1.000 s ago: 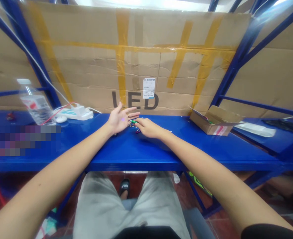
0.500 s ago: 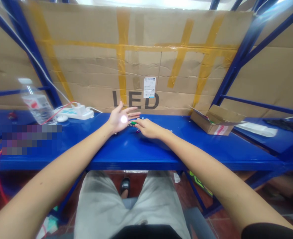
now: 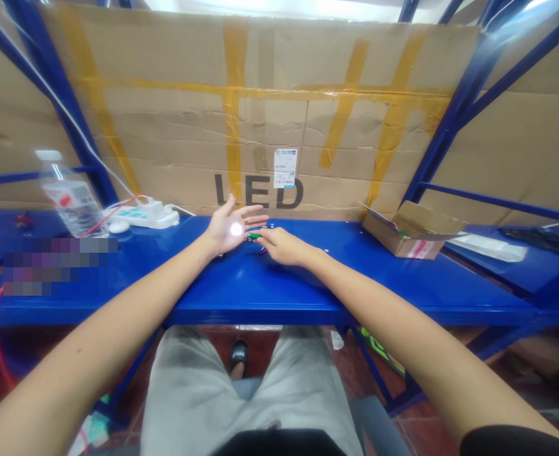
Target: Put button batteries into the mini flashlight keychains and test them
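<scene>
Sat at a blue table (image 3: 255,291) in pale grey trousers (image 3: 188,380), with both bare arms stretched forward toward the middle of the tabletop. Held out the left hand (image 3: 221,233) with the palm turned up and the thumb and fingers spread wide. Pinched a small green object (image 3: 254,235) between the thumb and fingers of the right hand (image 3: 286,246), just beside the left hand and over the table. Pointed it toward the left palm, with a bright round spot of white light (image 3: 236,228) on the skin there. Could not tell contact from a narrow gap between the green object and the left hand. Had a small purple item (image 3: 263,251) just below the right fingertips, too small to identify.

Had, off to the left, a clear bottle (image 3: 73,199) with a white cap, a white power strip (image 3: 141,215) and a small round white object (image 3: 119,226) beside the strip. Had, off to the right, an opened cardboard box (image 3: 409,239) near a flat white packet (image 3: 490,247). Faced a large cardboard sheet (image 3: 175,139) with yellow tape, a white label (image 3: 285,168) and the printed letters LED. Wore a dark slipper (image 3: 238,356) below.
</scene>
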Demonstrator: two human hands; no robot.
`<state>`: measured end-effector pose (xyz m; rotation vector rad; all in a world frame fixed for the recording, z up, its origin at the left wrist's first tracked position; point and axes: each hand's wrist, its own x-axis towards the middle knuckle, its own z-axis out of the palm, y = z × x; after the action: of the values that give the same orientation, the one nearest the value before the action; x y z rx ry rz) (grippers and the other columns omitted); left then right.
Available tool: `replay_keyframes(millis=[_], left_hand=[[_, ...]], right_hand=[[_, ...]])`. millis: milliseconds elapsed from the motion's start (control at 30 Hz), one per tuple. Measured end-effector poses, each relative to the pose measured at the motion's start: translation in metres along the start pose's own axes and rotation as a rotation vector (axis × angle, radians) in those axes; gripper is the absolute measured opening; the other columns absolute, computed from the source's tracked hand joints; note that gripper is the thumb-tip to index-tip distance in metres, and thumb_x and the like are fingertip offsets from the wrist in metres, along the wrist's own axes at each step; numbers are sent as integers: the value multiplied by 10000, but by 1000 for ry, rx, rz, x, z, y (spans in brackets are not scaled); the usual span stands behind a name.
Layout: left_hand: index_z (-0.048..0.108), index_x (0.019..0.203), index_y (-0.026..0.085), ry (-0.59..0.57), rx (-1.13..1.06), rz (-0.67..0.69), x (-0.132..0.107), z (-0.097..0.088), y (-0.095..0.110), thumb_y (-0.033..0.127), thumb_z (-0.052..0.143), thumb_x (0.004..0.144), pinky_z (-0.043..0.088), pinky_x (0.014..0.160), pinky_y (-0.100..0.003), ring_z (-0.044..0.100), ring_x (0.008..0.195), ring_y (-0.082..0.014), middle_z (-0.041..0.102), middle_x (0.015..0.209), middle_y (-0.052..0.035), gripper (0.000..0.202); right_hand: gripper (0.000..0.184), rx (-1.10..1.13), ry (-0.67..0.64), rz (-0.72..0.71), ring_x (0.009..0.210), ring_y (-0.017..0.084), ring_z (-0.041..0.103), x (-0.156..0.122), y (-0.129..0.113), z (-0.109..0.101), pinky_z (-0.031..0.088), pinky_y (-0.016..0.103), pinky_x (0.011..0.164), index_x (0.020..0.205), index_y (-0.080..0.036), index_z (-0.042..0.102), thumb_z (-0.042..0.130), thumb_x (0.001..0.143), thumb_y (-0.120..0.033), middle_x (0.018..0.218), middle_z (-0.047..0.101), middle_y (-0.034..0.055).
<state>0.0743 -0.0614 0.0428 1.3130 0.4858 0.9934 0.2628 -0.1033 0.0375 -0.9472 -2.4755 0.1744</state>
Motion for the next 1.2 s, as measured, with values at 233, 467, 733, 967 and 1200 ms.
replay_keyframes(millis=[233, 467, 733, 967, 1200], left_hand=[[569, 1376, 116, -12, 35, 8, -1, 1, 0, 779, 311, 882, 454, 1021, -557, 539, 1313, -413, 634, 1338, -251, 866], [578, 1368, 124, -19, 68, 7, -1, 0, 0, 779, 303, 882, 475, 987, -547, 558, 1289, -414, 634, 1343, -244, 861], [578, 1362, 130, -24, 60, 2, -1, 1, 2, 780, 290, 885, 485, 976, -531, 559, 1292, -403, 637, 1348, -232, 856], [579, 1361, 133, -32, 81, 15, -1, 1, 2, 793, 295, 874, 479, 985, -549, 563, 1284, -408, 639, 1341, -234, 868], [595, 1346, 126, -10, 35, 2, -1, 2, 3, 798, 295, 875, 455, 1021, -547, 554, 1296, -405, 648, 1328, -236, 874]], right_hand=[[288, 17, 24, 11, 1188, 258, 642, 0, 2, 2, 460, 384, 1016, 1224, -162, 685, 478, 1024, -179, 1260, 706, 144], [272, -67, 27, 40, 1072, 258, 665, -1, 0, 1, 468, 364, 924, 1070, -132, 701, 441, 1043, -211, 1146, 733, 161], [270, -2, 32, 9, 1124, 247, 656, -1, -1, 0, 457, 369, 975, 1145, -141, 692, 447, 1037, -176, 1235, 711, 151], [271, -1, 37, 20, 1126, 250, 659, 0, 2, 2, 469, 379, 970, 1158, -134, 694, 460, 1032, -181, 1216, 718, 153], [248, 5, 38, 57, 1094, 263, 670, 0, 2, 1, 474, 377, 942, 1112, -132, 695, 467, 1033, -189, 1192, 722, 164]])
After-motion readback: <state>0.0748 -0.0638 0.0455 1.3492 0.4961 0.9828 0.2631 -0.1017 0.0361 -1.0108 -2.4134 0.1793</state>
